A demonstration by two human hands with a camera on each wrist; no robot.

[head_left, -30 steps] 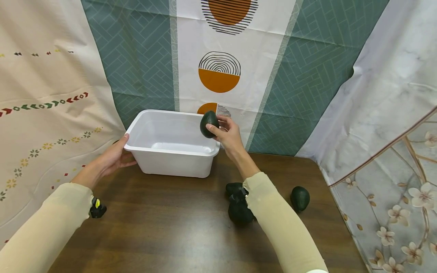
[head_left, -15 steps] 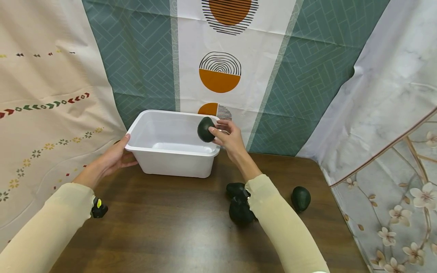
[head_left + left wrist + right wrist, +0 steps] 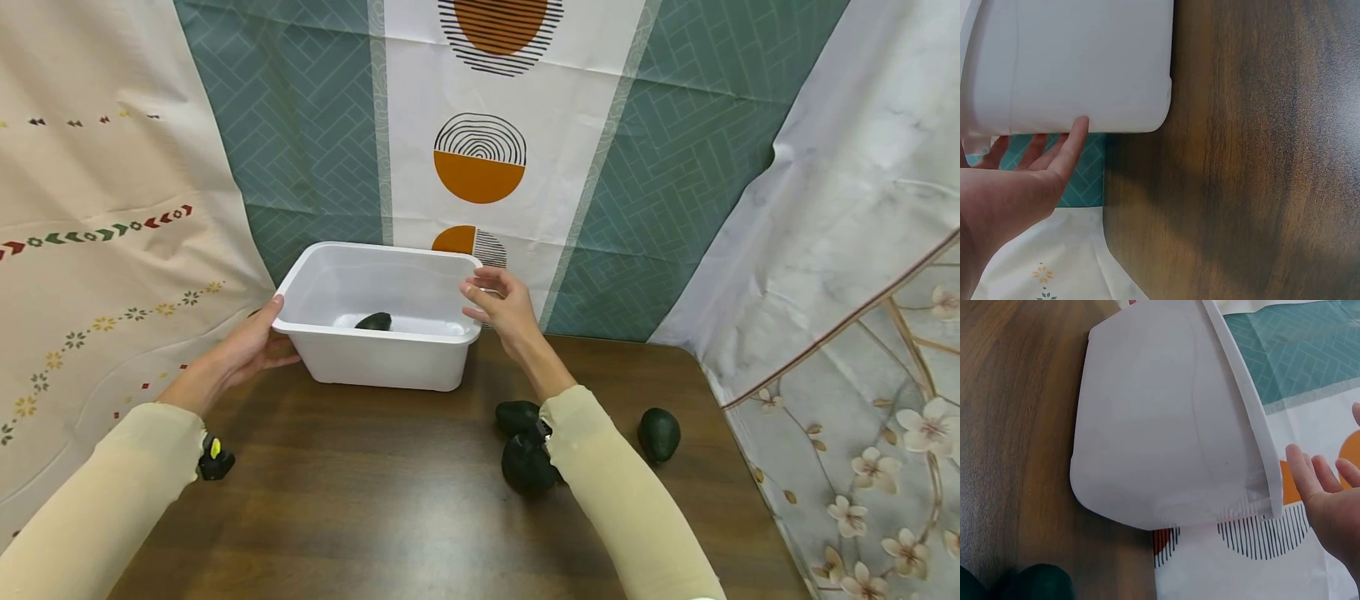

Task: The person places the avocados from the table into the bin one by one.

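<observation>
L hand [image 3: 246,343] grips white rectangular plastic bin [image 3: 382,362] at brown wooden table [image 3: 360,500] far edge; R hand [image 3: 506,312] empty, parted. 1 dark-green oval avocado [image 3: 373,322] inside. Prob. loading; next likely needs reach to 2nd avocado [image 3: 660,435], R edge.

Long, pale-yellow sleeves cover both arms, the left sleeve [image 3: 112,500] and right sleeve [image 3: 622,492] ending in wavy, crumpled cuffs. The left grip [image 3: 247,346] and right grip [image 3: 510,312] are bare. A small black device [image 3: 213,463] with a bright yellow mark juts from the left cuff.
</observation>
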